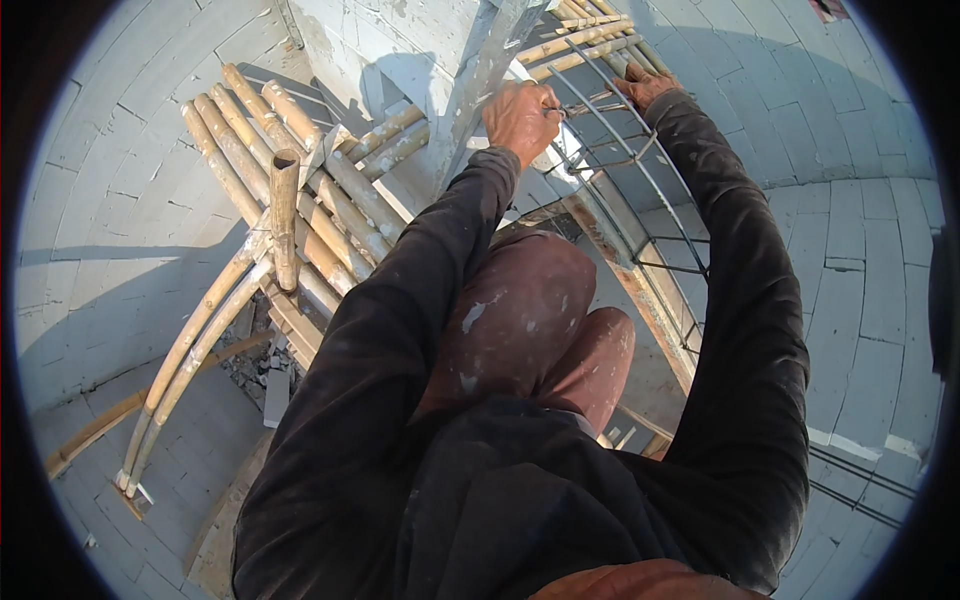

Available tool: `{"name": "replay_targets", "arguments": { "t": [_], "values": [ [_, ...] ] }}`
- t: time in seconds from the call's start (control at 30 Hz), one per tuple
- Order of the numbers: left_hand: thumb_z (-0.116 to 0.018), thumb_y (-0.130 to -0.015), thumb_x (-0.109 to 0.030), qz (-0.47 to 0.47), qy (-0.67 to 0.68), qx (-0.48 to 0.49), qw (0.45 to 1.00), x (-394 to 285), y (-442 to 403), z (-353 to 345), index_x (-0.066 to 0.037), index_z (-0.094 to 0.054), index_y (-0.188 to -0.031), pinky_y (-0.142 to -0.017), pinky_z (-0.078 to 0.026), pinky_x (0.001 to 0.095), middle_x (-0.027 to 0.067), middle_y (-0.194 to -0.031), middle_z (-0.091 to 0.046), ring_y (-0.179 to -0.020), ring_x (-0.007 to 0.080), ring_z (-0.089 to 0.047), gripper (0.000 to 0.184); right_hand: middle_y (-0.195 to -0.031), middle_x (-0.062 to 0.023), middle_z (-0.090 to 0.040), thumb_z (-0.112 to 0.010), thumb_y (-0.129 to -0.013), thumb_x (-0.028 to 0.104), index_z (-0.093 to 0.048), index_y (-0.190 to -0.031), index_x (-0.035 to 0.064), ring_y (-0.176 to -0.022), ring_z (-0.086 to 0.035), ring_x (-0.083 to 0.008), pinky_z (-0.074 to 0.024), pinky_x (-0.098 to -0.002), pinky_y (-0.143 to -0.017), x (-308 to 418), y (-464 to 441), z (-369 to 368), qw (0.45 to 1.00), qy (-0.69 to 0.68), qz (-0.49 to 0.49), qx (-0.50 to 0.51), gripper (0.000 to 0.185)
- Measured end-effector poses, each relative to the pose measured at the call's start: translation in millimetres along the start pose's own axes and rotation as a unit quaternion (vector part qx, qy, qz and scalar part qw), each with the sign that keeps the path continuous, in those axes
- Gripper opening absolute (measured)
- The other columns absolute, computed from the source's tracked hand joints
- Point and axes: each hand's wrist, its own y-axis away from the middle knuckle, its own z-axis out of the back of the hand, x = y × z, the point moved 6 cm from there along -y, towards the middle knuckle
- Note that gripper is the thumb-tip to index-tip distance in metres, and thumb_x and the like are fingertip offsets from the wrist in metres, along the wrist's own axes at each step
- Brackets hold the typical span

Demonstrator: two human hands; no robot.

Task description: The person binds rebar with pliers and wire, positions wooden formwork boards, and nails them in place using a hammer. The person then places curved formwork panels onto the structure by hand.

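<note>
A rebar cage (640, 160) of long steel bars and thin cross ties slants down in front of me on the right. My left hand (520, 118) is closed in a fist at the cage's upper left side, beside a grey post. What its fingers hold is hidden. At the upper right of the cage is my right hand (645, 90), its fingers bent against a long bar, with bamboo poles (590, 45) just behind. Below the cage runs a rough-edged board (640, 295), close to my knees.
Lashed bamboo scaffolding (325, 215) stands on the left, with an upright bamboo stub (284, 220) jutting toward me. The grey post (480, 85) rises beside my left hand. Block walls (820, 100) surround me. Rubble (255, 370) lies far below at left.
</note>
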Motion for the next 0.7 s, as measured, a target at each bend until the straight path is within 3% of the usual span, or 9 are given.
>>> {"name": "replay_targets", "arguments": {
  "t": [0.2,0.3,0.37,0.47,0.5,0.57,0.6,0.67,0.7],
  "values": [
    [-0.079,-0.078,-0.021,-0.001,-0.011,0.000,1.000,-3.6,2.4,3.2,-0.015,-0.078,-0.088,-0.090,-0.050,0.0472,0.0036,-0.096,-0.074,-0.101,0.0288,-0.064,0.012,-0.138,0.0002,-0.058,-0.062,-0.097,0.031,-0.062,-0.126,0.0352,-0.126,-0.060,-0.0282,-0.0457,-0.0464,-0.104,2.8,10.7,26.2,1.000,0.006,-0.003,0.009,0.030],
    [-0.079,-0.078,-0.021,-0.002,-0.008,0.002,1.000,-1.7,3.6,2.1,-0.015,-0.078,-0.089,-0.091,-0.050,0.0476,0.0053,-0.097,-0.074,-0.102,0.0294,-0.064,0.013,-0.122,0.0000,-0.069,-0.067,-0.093,0.032,-0.068,-0.115,0.0304,-0.116,-0.066,-0.0268,-0.0510,-0.0473,-0.094,5.2,11.4,33.0,0.997,0.040,0.052,-0.051,0.022],
    [-0.082,-0.077,-0.020,-0.030,-0.022,-0.035,0.999,-2.3,1.5,4.9,-0.016,-0.078,-0.088,-0.085,-0.050,0.0446,0.0047,-0.087,-0.075,-0.093,0.0272,-0.067,0.012,-0.099,-0.0015,-0.075,-0.073,-0.088,0.032,-0.074,-0.102,0.0260,-0.099,-0.072,-0.0265,-0.0549,-0.0452,-0.082,-0.5,6.1,24.6,0.995,-0.074,-0.012,0.072,0.015],
    [-0.080,-0.076,-0.017,-0.013,-0.006,0.007,1.000,-10.5,2.3,8.7,-0.011,-0.077,-0.090,-0.088,-0.048,0.0459,0.0106,-0.093,-0.073,-0.096,0.0287,-0.064,0.017,-0.086,-0.0033,-0.075,-0.084,-0.079,0.034,-0.076,-0.094,0.0187,-0.087,-0.073,-0.0235,-0.0546,-0.0403,-0.074,-2.2,10.5,27.6,0.988,-0.095,-0.024,0.117,0.023],
    [-0.080,-0.076,-0.017,-0.022,-0.008,0.007,1.000,-23.4,6.9,11.3,-0.011,-0.077,-0.090,-0.088,-0.048,0.0459,0.0106,-0.093,-0.073,-0.096,0.0287,-0.064,0.017,-0.086,-0.0033,-0.075,-0.084,-0.079,0.034,-0.076,-0.094,0.0187,-0.087,-0.073,-0.0235,-0.0546,-0.0403,-0.074,-6.9,4.5,20.5,0.988,-0.098,-0.031,0.112,0.023],
    [-0.077,-0.071,-0.011,-0.117,-0.159,-0.074,0.978,-68.3,19.7,19.7,-0.003,-0.075,-0.094,-0.089,-0.047,0.0471,0.0165,-0.097,-0.067,-0.098,0.0315,-0.061,0.025,-0.080,-0.0058,-0.074,-0.077,-0.075,0.020,-0.080,-0.083,0.0160,-0.084,-0.072,-0.0219,-0.0542,-0.0388,-0.074,-8.6,-12.3,-16.9,0.944,-0.202,-0.011,0.259,0.009],
    [-0.074,-0.073,-0.012,-0.160,-0.161,-0.089,0.970,-80.7,24.4,13.3,0.001,-0.070,-0.113,-0.083,-0.048,0.0519,0.0187,-0.107,-0.063,-0.092,0.0342,-0.060,0.043,-0.080,-0.0058,-0.074,-0.077,-0.075,0.020,-0.080,-0.083,0.0160,-0.084,-0.072,-0.0219,-0.0542,-0.0388,-0.074,-10.6,-12.6,-15.9,0.946,-0.202,-0.012,0.254,0.009],
    [-0.074,-0.074,-0.010,-0.180,-0.129,-0.059,0.973,-84.3,19.0,-10.5,0.001,-0.068,-0.117,-0.083,-0.048,0.0511,0.0188,-0.107,-0.063,-0.092,0.0351,-0.060,0.045,-0.069,-0.0097,-0.070,-0.083,-0.072,0.019,-0.075,-0.091,0.0046,-0.064,-0.070,-0.0188,-0.0527,-0.0355,-0.056,-5.3,-5.0,-17.4,0.892,-0.312,0.002,0.326,0.025],
    [-0.073,-0.075,-0.008,-0.198,-0.094,-0.022,0.975,-80.6,15.2,-24.0,0.002,-0.066,-0.120,-0.083,-0.048,0.0502,0.0189,-0.107,-0.063,-0.092,0.0359,-0.060,0.047,-0.069,-0.0097,-0.070,-0.083,-0.072,0.019,-0.075,-0.091,0.0046,-0.064,-0.070,-0.0188,-0.0527,-0.0355,-0.056,-7.0,-4.0,-15.7,0.895,-0.310,0.002,0.322,0.025]
  ]
}}
